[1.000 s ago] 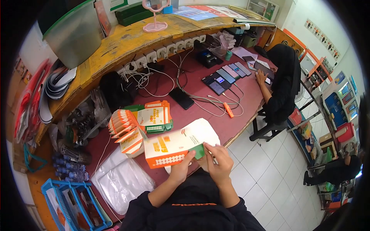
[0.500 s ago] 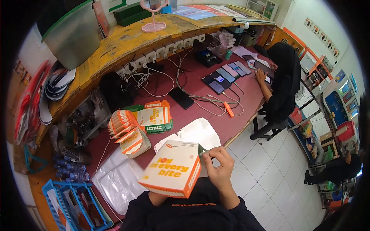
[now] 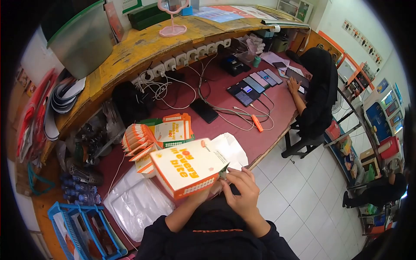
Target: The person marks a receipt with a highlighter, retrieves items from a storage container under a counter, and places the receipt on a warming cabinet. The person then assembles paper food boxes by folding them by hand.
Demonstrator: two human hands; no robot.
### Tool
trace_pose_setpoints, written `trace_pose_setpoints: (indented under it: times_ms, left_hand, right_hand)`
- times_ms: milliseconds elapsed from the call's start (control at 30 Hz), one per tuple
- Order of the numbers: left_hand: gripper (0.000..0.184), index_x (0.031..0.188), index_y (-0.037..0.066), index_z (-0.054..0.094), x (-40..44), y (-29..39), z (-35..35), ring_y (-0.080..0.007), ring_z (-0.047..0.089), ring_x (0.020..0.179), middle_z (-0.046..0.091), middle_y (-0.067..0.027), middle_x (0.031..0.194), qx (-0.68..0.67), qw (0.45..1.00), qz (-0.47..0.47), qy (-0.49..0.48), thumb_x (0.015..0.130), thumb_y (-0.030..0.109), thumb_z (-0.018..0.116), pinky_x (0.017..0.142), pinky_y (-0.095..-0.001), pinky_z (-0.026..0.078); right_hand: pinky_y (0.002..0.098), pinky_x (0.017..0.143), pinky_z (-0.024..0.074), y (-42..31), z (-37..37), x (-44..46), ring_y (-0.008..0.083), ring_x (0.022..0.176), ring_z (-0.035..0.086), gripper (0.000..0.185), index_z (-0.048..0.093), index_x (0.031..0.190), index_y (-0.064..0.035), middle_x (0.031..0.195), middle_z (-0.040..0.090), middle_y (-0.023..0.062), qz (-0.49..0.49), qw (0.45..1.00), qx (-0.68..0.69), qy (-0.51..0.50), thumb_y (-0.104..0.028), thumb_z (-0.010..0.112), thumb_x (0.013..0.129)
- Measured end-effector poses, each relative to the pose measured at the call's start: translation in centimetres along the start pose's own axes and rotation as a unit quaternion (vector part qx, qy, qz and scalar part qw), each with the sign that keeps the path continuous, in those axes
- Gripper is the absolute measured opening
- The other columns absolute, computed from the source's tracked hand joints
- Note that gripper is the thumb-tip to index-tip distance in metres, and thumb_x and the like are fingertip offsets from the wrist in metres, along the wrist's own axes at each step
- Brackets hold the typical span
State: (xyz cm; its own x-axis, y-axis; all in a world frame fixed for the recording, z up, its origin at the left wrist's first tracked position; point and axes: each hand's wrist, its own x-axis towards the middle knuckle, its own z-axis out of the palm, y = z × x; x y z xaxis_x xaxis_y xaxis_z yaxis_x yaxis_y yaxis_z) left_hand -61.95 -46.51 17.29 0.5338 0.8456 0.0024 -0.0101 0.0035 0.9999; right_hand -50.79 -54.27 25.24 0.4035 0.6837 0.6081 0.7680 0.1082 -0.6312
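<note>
A white and orange cardboard food box [image 3: 184, 167], printed "joy in every bite", is held tilted above the table's near edge. My left hand [image 3: 200, 196] supports it from beneath, its fingers hidden behind the box. At the box's right end, my right hand [image 3: 240, 188] pinches the small end flap between thumb and fingers. White paper sheets [image 3: 232, 149] lie just beyond the box. To its left stand several folded orange and white cartons [image 3: 139, 141], and behind them rests a stack of flattened boxes [image 3: 175, 130].
Clear plastic bags [image 3: 134, 203] lie at the near left beside a blue rack [image 3: 80, 234]. Phones [image 3: 245, 93], a black phone [image 3: 203, 110] and tangled cables [image 3: 160, 86] occupy the far table. A co-worker [image 3: 318, 86] sits at the right end. Bottles [image 3: 82, 190] stand at left.
The food box has moved up and left, away from my body, and turned slightly. My right hand has followed it lower at the flap, and more of my left wrist shows.
</note>
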Motion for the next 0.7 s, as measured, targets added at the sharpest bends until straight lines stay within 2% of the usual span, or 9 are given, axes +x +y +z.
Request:
trace_pose_setpoints:
  times_ms: [100,200,300,433,500,533,600,667,700]
  left_hand:
    - [0.035,0.117,0.003,0.051,-0.2,-0.9,0.2,-0.0156,0.054,0.098,0.054,-0.0071,0.11,0.023,1.0,-0.015,-0.011,0.09,0.025,0.056,0.082,-0.0296,0.046]
    - [0.031,0.106,0.001,0.055,0.3,-1.6,0.6,-0.013,0.054,0.095,0.056,-0.007,0.099,-0.27,0.957,-0.101,0.005,0.084,0.02,0.066,0.077,-0.0265,0.046]
    - [0.026,0.105,0.001,0.055,1.2,0.4,1.5,-0.0124,0.056,0.088,0.058,-0.005,0.094,-0.12,0.987,0.006,0.106,0.085,0.015,0.065,0.074,-0.0259,0.047]
    - [0.021,0.101,-0.001,0.056,1.7,3.5,2.7,-0.012,0.058,0.08,0.059,-0.0063,0.092,-0.212,0.949,0.057,0.228,0.084,0.009,0.064,0.068,-0.0248,0.048]
    - [0.022,0.1,-0.001,0.057,1.5,2.7,2.5,-0.0124,0.058,0.08,0.059,-0.0069,0.093,-0.196,0.949,0.062,0.238,0.084,0.011,0.065,0.069,-0.0267,0.048]
    - [0.023,0.1,-0.001,0.057,1.3,1.8,2.1,-0.0141,0.059,0.08,0.06,-0.0068,0.093,-0.064,0.967,0.114,0.217,0.084,0.013,0.065,0.069,-0.0283,0.048]
    - [0.025,0.103,0.002,0.058,1.4,1.6,0.9,-0.0194,0.06,0.079,0.061,-0.0077,0.093,0.136,0.969,0.174,0.113,0.083,0.016,0.065,0.071,-0.0316,0.048]
    - [0.025,0.102,0.002,0.058,1.3,2.4,-0.2,-0.0196,0.061,0.079,0.062,-0.0079,0.092,0.183,0.952,0.243,-0.003,0.083,0.015,0.065,0.071,-0.0316,0.048]
    - [0.024,0.102,0.002,0.059,1.1,2.9,-0.6,-0.0197,0.061,0.079,0.062,-0.0081,0.092,0.201,0.939,0.274,-0.052,0.083,0.015,0.065,0.071,-0.0316,0.048]
  right_hand:
    - [0.0478,0.09,0.0381,-0.1,1.0,-1.5,0.0266,0.089,0.058,0.04,0.061,0.103,-0.005,0.095,0.059,0.009,-0.037,0.999,-0.036,0.001,-0.005,0.072,0.065]
    - [0.0546,0.093,0.0318,-0.6,2.1,-2.0,0.0341,0.11,0.043,0.055,0.053,0.117,-0.0024,0.118,0.045,0.0173,-0.016,0.988,-0.118,-0.093,-0.008,0.069,0.065]
    - [0.0498,0.091,0.0357,-0.4,2.3,-1.8,0.0347,0.106,0.045,0.056,0.053,0.118,-0.0019,0.118,0.045,0.0175,-0.025,0.985,-0.141,-0.097,-0.006,0.069,0.064]
    - [0.0408,0.084,0.0427,1.5,3.2,-1.9,0.0313,0.099,0.051,0.054,0.055,0.115,-0.0023,0.113,0.05,0.0156,0.054,0.995,-0.081,0.002,-0.004,0.071,0.063]
    - [0.0326,0.076,0.0443,2.7,2.8,-2.0,0.022,0.081,0.057,0.046,0.061,0.109,-0.0064,0.102,0.058,0.007,0.076,0.995,-0.065,0.021,-0.01,0.072,0.065]
    - [0.0268,0.065,0.0462,3.3,3.1,-2.2,0.0188,0.067,0.059,0.033,0.065,0.099,-0.0054,0.089,0.062,0.0041,0.044,0.996,-0.069,0.046,-0.008,0.072,0.066]
    - [0.0268,0.06,0.0469,3.7,3.3,-2.3,0.0175,0.064,0.06,0.029,0.065,0.097,-0.0033,0.084,0.064,0.0061,0.059,0.996,-0.02,0.056,-0.005,0.07,0.069]
    - [0.0268,0.054,0.0475,3.7,2.7,-2.1,0.0161,0.062,0.061,0.025,0.065,0.096,-0.0013,0.079,0.065,0.0082,0.072,0.995,0.028,0.065,-0.001,0.068,0.071]
    - [0.0252,0.054,0.0473,3.4,1.9,-1.7,0.0127,0.062,0.06,0.02,0.065,0.095,0.0001,0.078,0.065,0.0069,0.156,0.982,0.092,0.046,-0.001,0.066,0.075]
